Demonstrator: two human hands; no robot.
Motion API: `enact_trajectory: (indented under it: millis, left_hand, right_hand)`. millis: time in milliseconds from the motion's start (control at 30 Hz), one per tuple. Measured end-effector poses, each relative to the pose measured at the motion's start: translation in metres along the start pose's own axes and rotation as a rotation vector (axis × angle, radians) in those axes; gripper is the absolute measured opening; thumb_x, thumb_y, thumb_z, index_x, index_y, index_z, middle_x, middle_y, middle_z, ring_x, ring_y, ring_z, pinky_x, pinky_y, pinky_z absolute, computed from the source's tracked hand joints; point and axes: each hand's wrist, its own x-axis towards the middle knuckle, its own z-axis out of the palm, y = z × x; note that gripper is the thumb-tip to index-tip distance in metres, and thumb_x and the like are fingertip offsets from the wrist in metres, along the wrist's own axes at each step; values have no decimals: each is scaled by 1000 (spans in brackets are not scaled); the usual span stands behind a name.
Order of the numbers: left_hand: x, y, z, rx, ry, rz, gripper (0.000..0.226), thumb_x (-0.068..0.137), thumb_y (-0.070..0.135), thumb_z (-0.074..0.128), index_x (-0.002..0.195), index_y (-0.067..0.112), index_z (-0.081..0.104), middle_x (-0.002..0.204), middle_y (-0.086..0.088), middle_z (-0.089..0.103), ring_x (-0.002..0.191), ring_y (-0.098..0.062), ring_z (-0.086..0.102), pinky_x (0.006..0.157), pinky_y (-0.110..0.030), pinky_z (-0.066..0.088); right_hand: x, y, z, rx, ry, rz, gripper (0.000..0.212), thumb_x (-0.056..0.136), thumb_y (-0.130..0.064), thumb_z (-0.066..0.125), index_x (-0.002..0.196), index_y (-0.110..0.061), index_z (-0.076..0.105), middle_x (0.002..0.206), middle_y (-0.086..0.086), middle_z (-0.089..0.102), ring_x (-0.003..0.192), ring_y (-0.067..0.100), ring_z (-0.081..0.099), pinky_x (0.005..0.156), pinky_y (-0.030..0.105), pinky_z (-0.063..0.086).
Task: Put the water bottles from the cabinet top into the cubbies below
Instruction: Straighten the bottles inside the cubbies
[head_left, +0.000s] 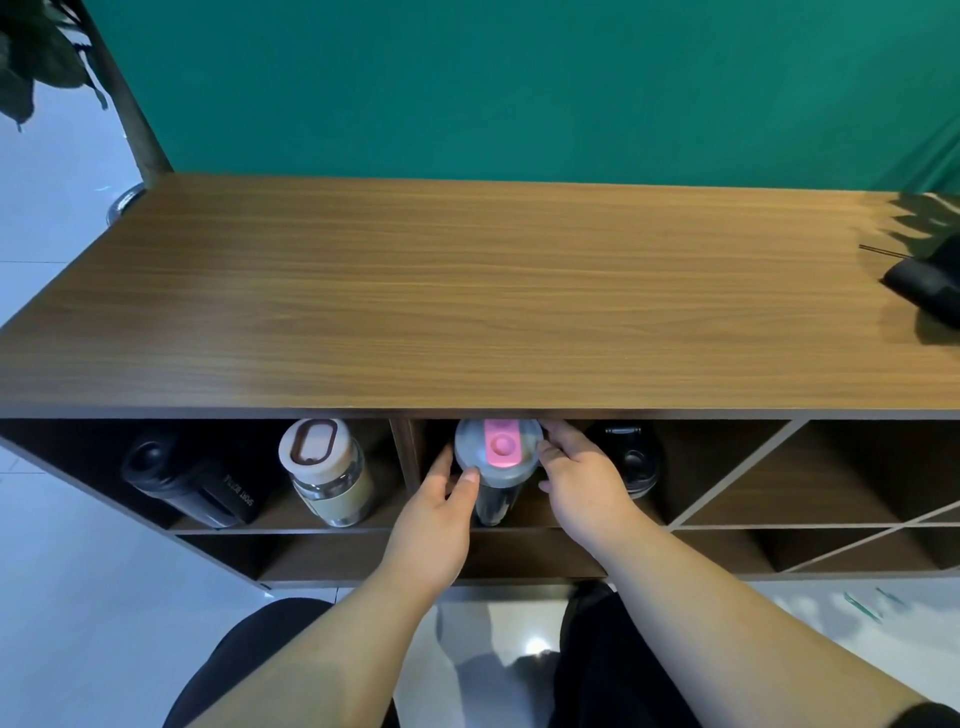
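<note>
A bottle with a grey lid and pink flip cap (498, 447) stands upright in the upper middle cubby, just under the wooden cabinet top (467, 291). My left hand (436, 519) grips its left side and my right hand (582, 483) holds its right side near the lid. A black bottle (631, 460) stands right of it in the same cubby. In the left cubby a clear bottle with a cream lid (327, 473) stands upright, and a black sport bottle (192, 483) is beside it. No bottle stands on the cabinet top.
A black object (924, 286) lies at the right end of the cabinet top. Diagonal-divided cubbies (810, 493) are at the right, and a lower shelf row (363, 556) runs beneath. A green wall stands behind; a plant (36, 57) is at the upper left.
</note>
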Motion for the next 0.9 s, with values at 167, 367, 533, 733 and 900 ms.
enact_trajectory:
  millis: [167, 367, 533, 733, 900]
  left_hand:
    - [-6, 4, -1, -2, 5, -37, 61, 102, 50, 44, 159, 35, 28, 121, 17, 62, 128, -19, 58, 115, -44, 39]
    - [-26, 2, -34, 123, -63, -98, 39, 103, 41, 50, 140, 32, 52, 112, 7, 69, 116, -13, 61, 101, -32, 42]
    - [-38, -16, -86, 69, 86, -191, 15, 92, 41, 60, 101, 36, 71, 104, 6, 74, 102, -16, 68, 93, -40, 52]
    - [-39, -16, -136, -76, 399, -243, 42, 94, 46, 53, 129, 25, 60, 120, -5, 67, 111, -26, 61, 99, -49, 51]
    - [-20, -10, -150, -45, 390, -196, 53, 103, 45, 42, 152, 26, 44, 151, -6, 53, 136, -27, 48, 99, -35, 38]
  right_hand:
    - [-5, -4, 0, -24, 34, 21, 43, 86, -40, 47, 128, -38, 54, 127, -4, 60, 122, 20, 53, 105, 51, 43]
    - [-41, -5, 6, -255, -134, 206, 12, 84, -21, 52, 85, -26, 63, 76, 4, 70, 69, 22, 66, 71, 42, 54]
    - [-61, -26, 51, -308, -553, 193, 19, 93, -22, 54, 105, -22, 68, 97, 3, 74, 81, 14, 67, 72, 26, 54]
    - [-54, -41, 118, -155, -488, 100, 46, 96, -31, 54, 141, -29, 47, 134, -7, 58, 118, 8, 53, 109, 37, 39]
    - [-41, -50, 166, 11, -314, 83, 43, 96, -31, 53, 136, -41, 40, 126, -23, 54, 120, -1, 49, 108, 27, 30]
